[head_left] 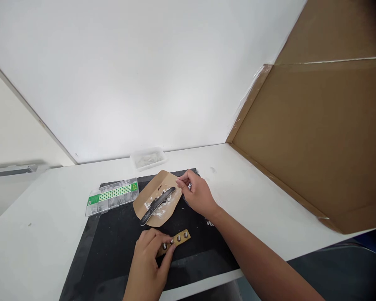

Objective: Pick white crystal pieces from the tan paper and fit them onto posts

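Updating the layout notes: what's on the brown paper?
Scattered white bits, a small dark mark, and a black strip lying across. Whatever the strip covers can't be seen.

We see a black mat (113, 242) and a white table (28, 251). Our tray (153, 184) is tan, its bits (167, 200) white, the file (157, 206) black. The near strip (176, 240) is golden brown, spotted dark and white; the left label (115, 193), green-and-white checked; the right cardboard (316, 138), brown.
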`<move>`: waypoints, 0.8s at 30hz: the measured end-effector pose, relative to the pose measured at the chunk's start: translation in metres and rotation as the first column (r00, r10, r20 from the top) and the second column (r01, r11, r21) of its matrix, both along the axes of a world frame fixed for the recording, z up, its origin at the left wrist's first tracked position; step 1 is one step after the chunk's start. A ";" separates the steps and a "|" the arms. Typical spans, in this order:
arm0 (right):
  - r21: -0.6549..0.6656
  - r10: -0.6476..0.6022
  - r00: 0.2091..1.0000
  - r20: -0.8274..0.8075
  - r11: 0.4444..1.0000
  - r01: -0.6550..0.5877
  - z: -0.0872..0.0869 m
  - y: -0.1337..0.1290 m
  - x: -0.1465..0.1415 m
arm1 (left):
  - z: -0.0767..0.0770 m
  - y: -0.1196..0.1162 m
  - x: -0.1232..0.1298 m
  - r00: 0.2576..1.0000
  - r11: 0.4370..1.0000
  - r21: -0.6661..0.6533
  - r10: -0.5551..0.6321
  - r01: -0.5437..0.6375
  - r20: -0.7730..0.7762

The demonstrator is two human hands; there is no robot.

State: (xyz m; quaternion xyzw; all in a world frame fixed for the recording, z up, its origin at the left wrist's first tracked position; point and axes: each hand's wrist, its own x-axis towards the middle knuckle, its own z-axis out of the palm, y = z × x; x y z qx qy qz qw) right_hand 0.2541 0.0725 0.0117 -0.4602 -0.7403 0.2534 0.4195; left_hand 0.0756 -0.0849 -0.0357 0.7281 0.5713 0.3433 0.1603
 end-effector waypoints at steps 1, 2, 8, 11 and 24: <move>0.001 -0.001 1.000 0.000 1.000 0.001 0.000 0.000 0.000 | 0.000 0.000 0.000 1.000 1.000 0.000 -0.002 0.002 0.004; 0.003 -0.003 1.000 -0.001 1.000 0.003 0.000 0.000 0.000 | 0.000 0.000 0.000 1.000 1.000 -0.002 -0.004 0.004 0.006; 0.003 -0.003 1.000 0.001 1.000 0.003 0.000 0.000 0.000 | -0.001 0.002 -0.002 1.000 1.000 0.011 -0.008 0.008 0.015; 0.005 -0.003 1.000 0.001 1.000 0.003 0.000 0.000 0.000 | -0.001 0.002 -0.002 1.000 0.999 0.032 -0.010 0.009 0.016; 0.008 0.001 1.000 -0.004 1.000 -0.001 0.001 0.000 0.000 | -0.002 0.002 -0.008 0.998 0.997 0.051 -0.063 0.064 -0.010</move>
